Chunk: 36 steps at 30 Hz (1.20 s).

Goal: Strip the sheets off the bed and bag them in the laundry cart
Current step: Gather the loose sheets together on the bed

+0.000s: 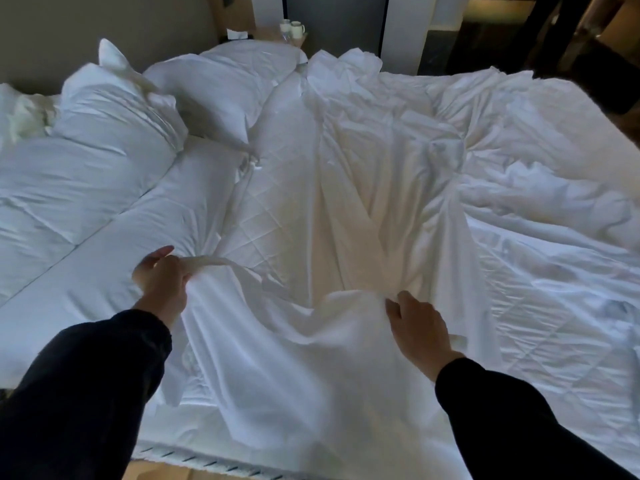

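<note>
**Head view: both hands on the sheet, near edge of bed**

- Left hand (161, 278): grip closed, thumb and fingers pinching a twisted fold of the white sheet (294, 358). The fold is lifted slightly off the bed (214, 460).
- Right hand (419, 327): back of hand up, fingers curled into a gathered bunch of the same sheet. Grip clamped on the fabric; fingertips buried in the folds.
- Sheet position: on the bed, loose and creased. It is stretched between the two hands, drapes over the near edge, and runs away in long ridges toward the far side.
- Quilted mattress pad (263, 209) is exposed between the left hand and the sheet's ridges.
- Three pillows at the left end: one propped (114, 109), one behind it (221, 81), one lying flat (62, 188).
- Rumpled white bedding (536, 188) covers the right part of the bed.
- Two white mugs (294, 28) stand on a bedside tabletop (266, 31) past the far pillow.
- Dark sleeves (86, 386) cover both forearms.
</note>
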Motion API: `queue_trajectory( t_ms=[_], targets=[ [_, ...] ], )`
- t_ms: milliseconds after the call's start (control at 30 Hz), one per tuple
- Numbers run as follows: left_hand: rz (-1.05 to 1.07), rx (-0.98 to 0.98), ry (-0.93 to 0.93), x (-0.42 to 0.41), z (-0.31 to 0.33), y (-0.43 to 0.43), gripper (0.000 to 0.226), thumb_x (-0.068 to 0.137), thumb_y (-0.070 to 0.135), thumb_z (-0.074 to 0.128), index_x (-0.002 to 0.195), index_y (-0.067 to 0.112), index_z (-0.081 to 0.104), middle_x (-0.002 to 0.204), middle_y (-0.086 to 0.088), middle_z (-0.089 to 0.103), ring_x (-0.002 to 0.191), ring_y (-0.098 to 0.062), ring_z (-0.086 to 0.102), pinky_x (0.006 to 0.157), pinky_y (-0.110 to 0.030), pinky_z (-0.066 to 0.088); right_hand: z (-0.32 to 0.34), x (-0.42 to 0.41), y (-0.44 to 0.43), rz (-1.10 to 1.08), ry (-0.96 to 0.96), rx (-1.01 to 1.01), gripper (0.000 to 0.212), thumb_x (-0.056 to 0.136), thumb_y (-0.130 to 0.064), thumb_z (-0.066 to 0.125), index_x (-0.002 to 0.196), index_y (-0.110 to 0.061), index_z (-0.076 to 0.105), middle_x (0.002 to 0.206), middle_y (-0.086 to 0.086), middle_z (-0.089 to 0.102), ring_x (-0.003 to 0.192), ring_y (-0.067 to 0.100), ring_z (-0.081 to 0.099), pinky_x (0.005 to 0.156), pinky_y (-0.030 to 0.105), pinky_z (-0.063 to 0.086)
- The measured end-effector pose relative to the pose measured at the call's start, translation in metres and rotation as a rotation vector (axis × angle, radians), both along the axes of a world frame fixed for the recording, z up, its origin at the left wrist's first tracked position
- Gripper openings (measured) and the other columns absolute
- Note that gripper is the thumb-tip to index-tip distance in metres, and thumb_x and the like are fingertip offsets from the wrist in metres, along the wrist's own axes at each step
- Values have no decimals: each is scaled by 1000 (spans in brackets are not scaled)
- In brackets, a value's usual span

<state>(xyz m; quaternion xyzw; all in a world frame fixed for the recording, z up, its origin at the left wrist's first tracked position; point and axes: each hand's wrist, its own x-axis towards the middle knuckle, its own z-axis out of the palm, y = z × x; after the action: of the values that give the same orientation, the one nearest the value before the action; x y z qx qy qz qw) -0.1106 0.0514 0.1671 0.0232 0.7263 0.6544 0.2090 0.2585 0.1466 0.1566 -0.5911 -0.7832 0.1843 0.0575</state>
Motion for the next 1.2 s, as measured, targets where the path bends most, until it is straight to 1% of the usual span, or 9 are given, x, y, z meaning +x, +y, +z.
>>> queue_trajectory(
  t_ms=[167, 367, 467, 567, 633, 733, 833, 1067, 1200],
  targets=[
    [-245, -303, -34, 6, -68, 25, 30, 82, -13, 49, 106, -1, 62, 81, -19, 64, 67, -27, 60, 47, -23, 51, -53, -42, 8, 168, -121, -168, 21, 97, -28, 40, 109, -14, 49, 110, 12, 63, 103, 34, 60, 75, 34, 41],
    [-539, -745, 247, 27, -123, 43, 50, 84, 3, 60, 132, 0, 50, 124, -26, 59, 116, -38, 54, 100, -39, 39, -96, -67, 10, 419, -249, -569, 49, 93, -48, 47, 134, -21, 42, 131, 5, 49, 122, 26, 50, 96, 31, 38],
    [-660, -744, 331, 50, -124, 60, 76, 85, 10, 62, 150, 8, 23, 123, -31, 54, 122, -41, 47, 101, -40, 34, -94, -81, 22, 448, -55, -741, 32, 92, -54, 48, 89, -24, 59, 93, -2, 61, 95, 20, 59, 83, 29, 40],
    [-822, -706, 350, 76, -128, 88, 68, 86, 13, 61, 148, 15, 31, 130, -23, 50, 124, -32, 48, 104, -35, 36, -92, -89, 56, 191, 165, -553, 35, 96, -42, 44, 69, -23, 54, 75, 2, 63, 79, 23, 62, 75, 31, 44],
    [-925, -692, 385, 89, -128, 112, 62, 89, 17, 58, 146, 17, 34, 136, -15, 46, 128, -25, 44, 105, -28, 30, -98, -91, 90, 64, 124, -307, 20, 96, -32, 47, 96, -21, 63, 104, 9, 65, 101, 26, 61, 81, 28, 41],
    [-1033, -687, 410, 101, -131, 147, 64, 92, 27, 56, 149, 19, 28, 145, -8, 36, 134, -21, 38, 107, -27, 29, -113, -89, 141, -94, -89, -215, 54, 96, -34, 45, 145, -15, 30, 148, 13, 30, 135, 29, 35, 106, 36, 30],
    [-1087, -706, 477, 108, -137, 183, 64, 93, 36, 54, 149, 18, 27, 150, -4, 30, 138, -20, 31, 112, -32, 28, -132, -87, 180, -230, 24, -321, 76, 95, -41, 49, 151, -12, 7, 154, 15, 20, 140, 32, 27, 109, 42, 27],
    [-1077, -771, 675, 135, -141, 269, 63, 89, 52, 56, 140, 20, 42, 145, 2, 39, 135, -19, 29, 108, -33, 22, -153, -82, 225, -446, 535, -453, 32, 89, -32, 62, 111, -9, 57, 103, 10, 66, 94, 29, 63, 80, 35, 51],
    [-974, -735, 551, 163, -137, 320, 81, 80, 63, 60, 139, 10, 44, 138, -10, 45, 129, -25, 42, 106, -35, 36, -140, -65, 236, -281, 494, -315, 32, 91, -29, 54, 62, -17, 48, 58, -1, 51, 59, 21, 51, 56, 32, 41]
  ],
)
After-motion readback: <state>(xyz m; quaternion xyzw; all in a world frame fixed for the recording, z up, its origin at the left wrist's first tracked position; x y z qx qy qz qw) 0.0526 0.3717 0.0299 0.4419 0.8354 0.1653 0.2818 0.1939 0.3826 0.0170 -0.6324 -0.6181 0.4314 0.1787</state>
